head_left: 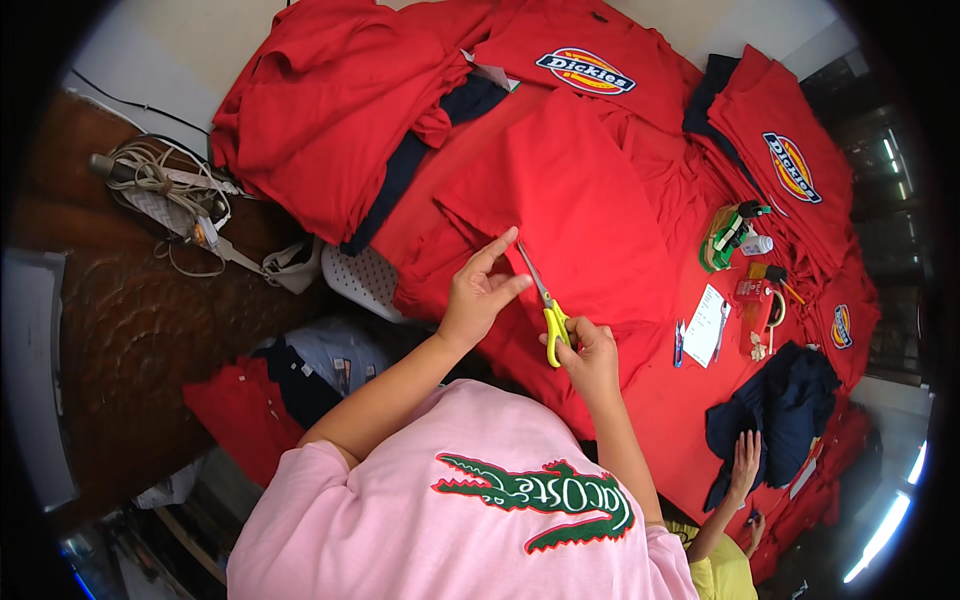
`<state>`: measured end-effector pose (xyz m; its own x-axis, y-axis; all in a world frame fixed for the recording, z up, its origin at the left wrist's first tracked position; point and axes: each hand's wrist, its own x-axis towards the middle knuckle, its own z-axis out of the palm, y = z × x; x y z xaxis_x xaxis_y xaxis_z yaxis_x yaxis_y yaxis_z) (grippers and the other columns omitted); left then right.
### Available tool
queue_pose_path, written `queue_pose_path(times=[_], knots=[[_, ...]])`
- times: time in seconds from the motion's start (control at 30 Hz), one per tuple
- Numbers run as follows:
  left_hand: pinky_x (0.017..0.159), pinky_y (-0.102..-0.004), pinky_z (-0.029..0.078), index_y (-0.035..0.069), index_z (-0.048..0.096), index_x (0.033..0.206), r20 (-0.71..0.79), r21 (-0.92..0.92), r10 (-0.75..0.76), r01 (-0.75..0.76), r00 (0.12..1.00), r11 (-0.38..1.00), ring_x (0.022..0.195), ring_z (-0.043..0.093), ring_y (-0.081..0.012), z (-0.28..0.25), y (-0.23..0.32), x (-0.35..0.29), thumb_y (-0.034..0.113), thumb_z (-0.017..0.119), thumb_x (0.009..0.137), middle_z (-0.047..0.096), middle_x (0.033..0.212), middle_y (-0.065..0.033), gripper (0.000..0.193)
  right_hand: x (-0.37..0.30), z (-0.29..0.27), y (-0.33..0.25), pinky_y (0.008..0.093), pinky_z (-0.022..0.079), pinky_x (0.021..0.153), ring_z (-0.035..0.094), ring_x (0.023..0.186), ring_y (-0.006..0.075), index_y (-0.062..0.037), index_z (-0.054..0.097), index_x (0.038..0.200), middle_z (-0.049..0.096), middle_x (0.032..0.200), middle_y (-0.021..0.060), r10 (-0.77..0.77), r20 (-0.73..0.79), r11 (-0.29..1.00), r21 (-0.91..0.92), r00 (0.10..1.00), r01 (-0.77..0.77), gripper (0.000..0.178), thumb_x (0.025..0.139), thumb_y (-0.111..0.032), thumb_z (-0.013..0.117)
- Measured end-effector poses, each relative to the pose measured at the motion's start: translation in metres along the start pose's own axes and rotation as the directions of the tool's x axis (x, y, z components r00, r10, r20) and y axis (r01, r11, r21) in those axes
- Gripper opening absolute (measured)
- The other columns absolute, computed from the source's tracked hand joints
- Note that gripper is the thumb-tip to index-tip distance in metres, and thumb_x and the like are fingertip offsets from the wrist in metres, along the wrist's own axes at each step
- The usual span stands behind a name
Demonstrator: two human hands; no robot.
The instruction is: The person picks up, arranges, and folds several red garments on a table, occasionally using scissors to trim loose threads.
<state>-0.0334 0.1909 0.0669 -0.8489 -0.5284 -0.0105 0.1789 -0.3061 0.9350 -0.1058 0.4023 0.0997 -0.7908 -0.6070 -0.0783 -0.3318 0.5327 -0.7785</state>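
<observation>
Yellow-green-handled scissors are in my right hand, fingers closed round the handle loops. Their blades point up and left, over a red garment spread in front of me. My left hand is at the near edge of this garment, thumb and index finger reaching toward the blades with red cloth between them. The index fingertip lies close to the scissor tips. The left hand's other fingers are mostly hidden, and how firmly they grip the cloth is hard to see.
Folded red shirts with an oval emblem are piled at the far right. A green container, white paper slip and blue pen lie right. A co-worker's hand rests on navy cloth. Cords tangle at left.
</observation>
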Motion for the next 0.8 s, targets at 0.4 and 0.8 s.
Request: queue_pose_path(times=[0.4, 0.8], knots=[[0.105, -0.0298, 0.055, 0.0, 0.04, 0.163, 0.078, -0.053, 0.038, -0.034, 0.996, 0.998, 0.122, 0.064, -0.0143, -0.018, 0.001, 0.02, -0.015, 0.067, 0.095, 0.045, 0.162, -0.0107, 0.074, 0.021, 0.004, -0.036, 0.0358, 0.039, 0.079, 0.058, 0.064, 0.0223, -0.0052, 0.07, 0.093, 0.068, 0.071, 0.0065, -0.033, -0.024, 0.985, -0.169, 0.999, 0.028, 0.033, 0.076, -0.025, 0.091], [0.094, -0.0235, 0.054, 0.002, 0.047, 0.16, -0.034, -0.142, -0.026, 0.02, 0.999, 0.99, 0.102, 0.059, -0.0067, -0.023, 0.002, 0.036, -0.011, 0.07, 0.095, 0.06, 0.139, -0.0057, 0.07, 0.017, 0.019, -0.032, 0.0372, 0.041, 0.079, 0.056, 0.065, 0.0205, -0.0049, 0.072, 0.092, 0.067, 0.068, 0.0049, 0.098, -0.027, 0.992, -0.072, 0.995, -0.1, 0.026, 0.078, -0.018, 0.089]])
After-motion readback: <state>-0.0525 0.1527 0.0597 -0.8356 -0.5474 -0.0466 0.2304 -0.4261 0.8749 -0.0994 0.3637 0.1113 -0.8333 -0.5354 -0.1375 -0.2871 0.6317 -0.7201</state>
